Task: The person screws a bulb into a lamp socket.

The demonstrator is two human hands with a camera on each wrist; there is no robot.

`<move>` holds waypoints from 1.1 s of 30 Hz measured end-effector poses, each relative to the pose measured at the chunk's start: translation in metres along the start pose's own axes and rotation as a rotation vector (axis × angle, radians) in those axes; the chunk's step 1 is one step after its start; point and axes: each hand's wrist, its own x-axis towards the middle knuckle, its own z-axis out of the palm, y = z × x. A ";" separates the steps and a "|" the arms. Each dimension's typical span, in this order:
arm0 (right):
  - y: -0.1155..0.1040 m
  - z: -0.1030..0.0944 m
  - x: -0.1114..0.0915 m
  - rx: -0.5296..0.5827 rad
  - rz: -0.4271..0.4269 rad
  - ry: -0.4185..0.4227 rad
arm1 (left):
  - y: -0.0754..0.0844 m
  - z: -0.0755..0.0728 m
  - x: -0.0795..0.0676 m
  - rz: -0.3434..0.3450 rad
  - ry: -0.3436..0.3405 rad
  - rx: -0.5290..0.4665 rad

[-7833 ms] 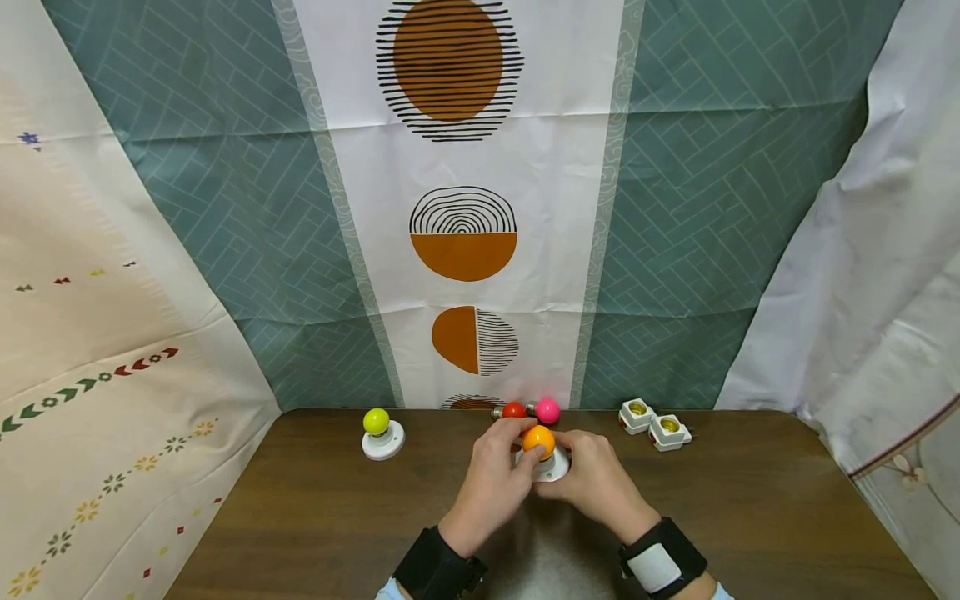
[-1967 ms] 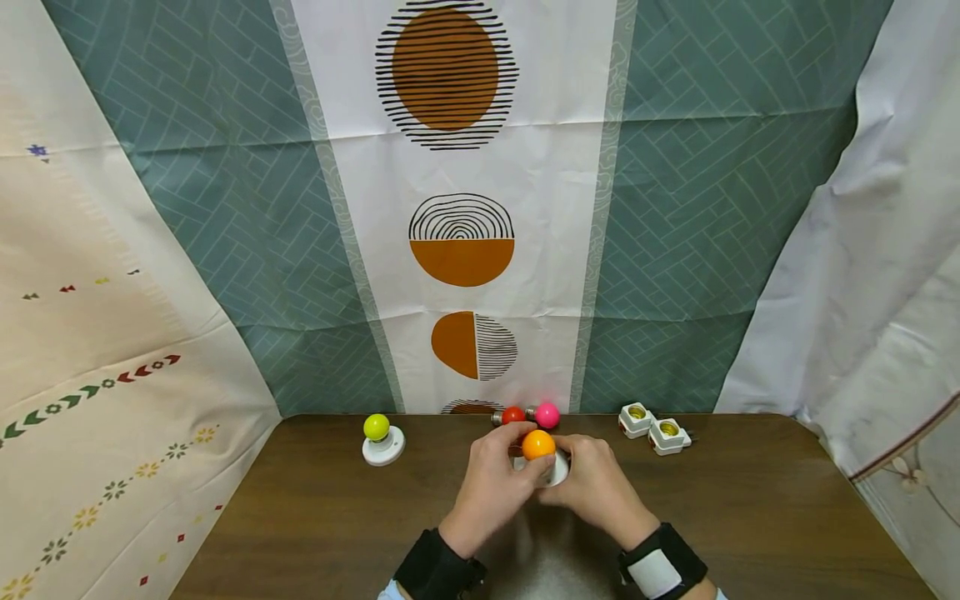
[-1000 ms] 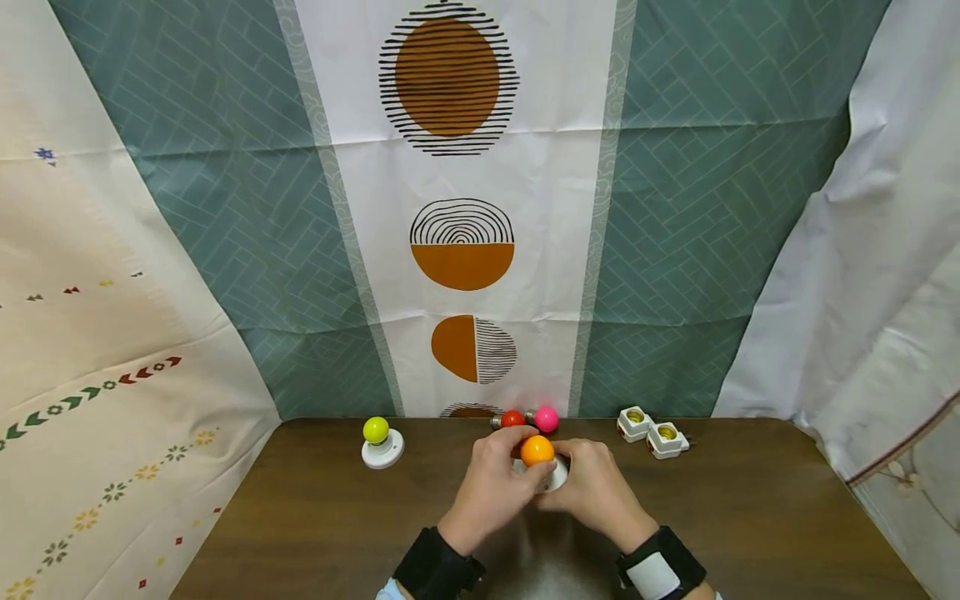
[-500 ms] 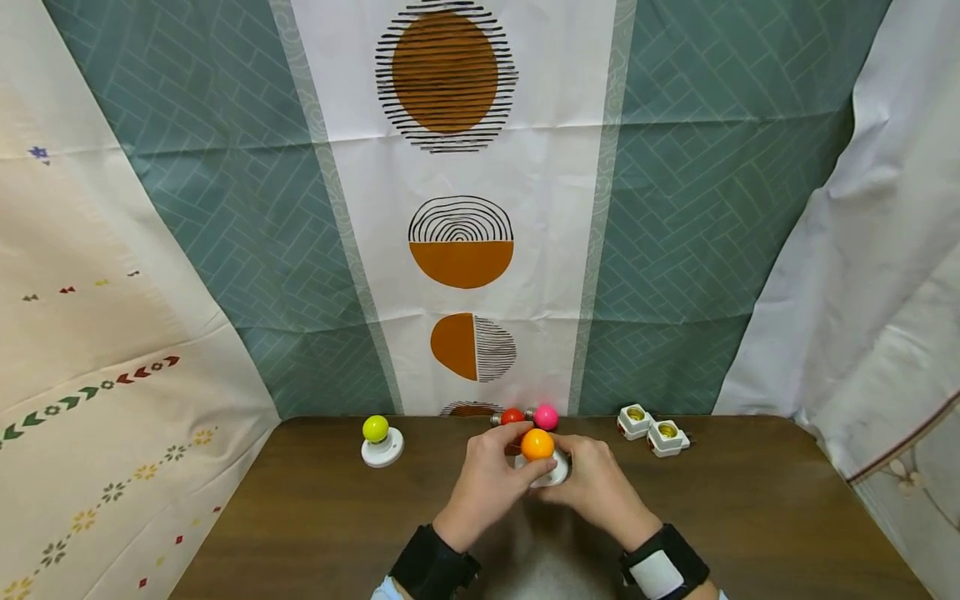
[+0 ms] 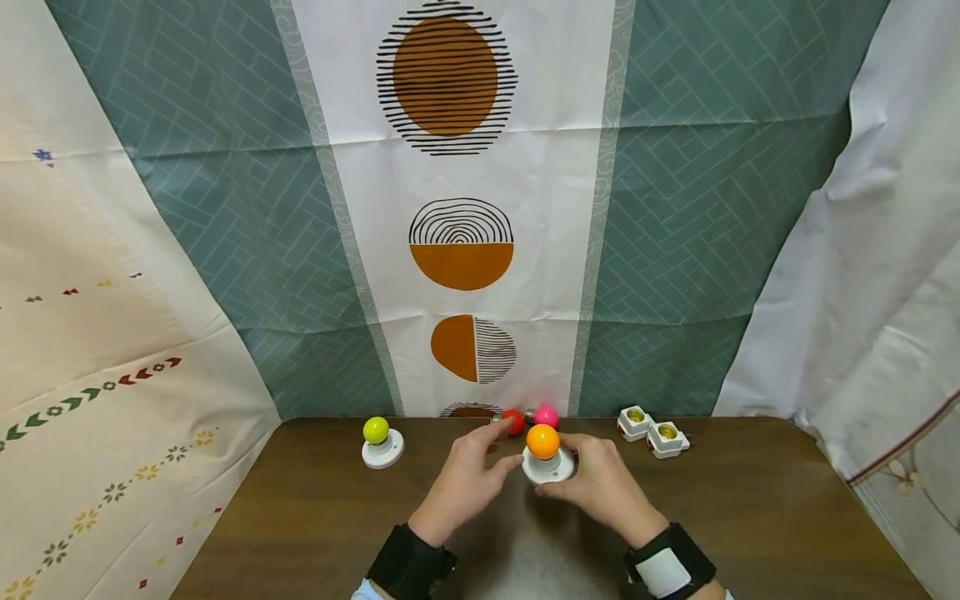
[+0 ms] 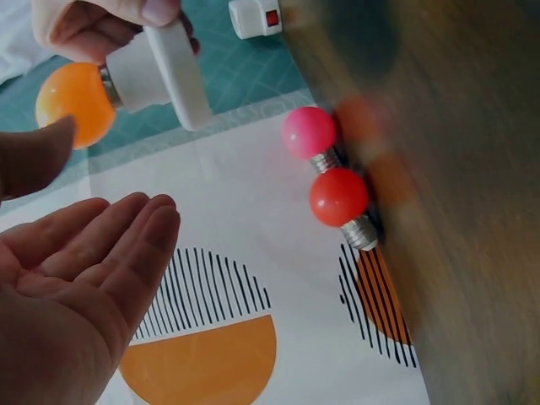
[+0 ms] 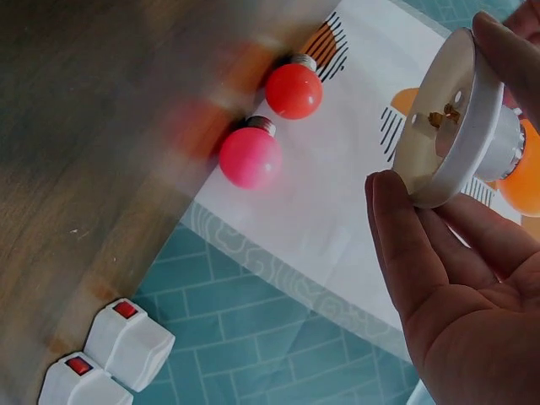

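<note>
My right hand (image 5: pixel 602 482) grips a round white lamp holder (image 5: pixel 551 472) by its rim, thumb on one side and fingers on the other. An orange bulb (image 5: pixel 543 442) sits in its socket. In the right wrist view the holder's hollow underside (image 7: pixel 434 126) shows, raised off the table. My left hand (image 5: pixel 463 485) is just left of the holder, fingers extended and apart from the bulb. The left wrist view shows the left palm (image 6: pixel 67 312) with nothing in it. Behind the hands lie a red bulb (image 5: pixel 514 422) and a pink bulb (image 5: pixel 547 416).
At the table's back left stands another round white holder (image 5: pixel 383 452) carrying a yellow-green bulb (image 5: pixel 376 429). Two white plug-in sockets (image 5: pixel 667 440) with red switches lie at the back right. A patterned cloth (image 5: pixel 465 350) hangs behind the brown table (image 5: pixel 315 533).
My left hand has let go of the orange bulb and drawn back to the left. The holder with the bulb, still in my right hand, has shifted slightly to the right.
</note>
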 end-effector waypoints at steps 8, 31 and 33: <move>-0.001 -0.002 -0.001 0.005 0.012 -0.012 | -0.008 0.002 0.002 -0.143 -0.134 0.044; 0.001 0.001 0.000 0.012 -0.108 -0.113 | -0.018 0.026 0.005 0.050 -0.168 0.077; 0.002 0.001 0.000 0.017 -0.120 -0.129 | -0.020 0.027 0.004 0.057 -0.167 0.066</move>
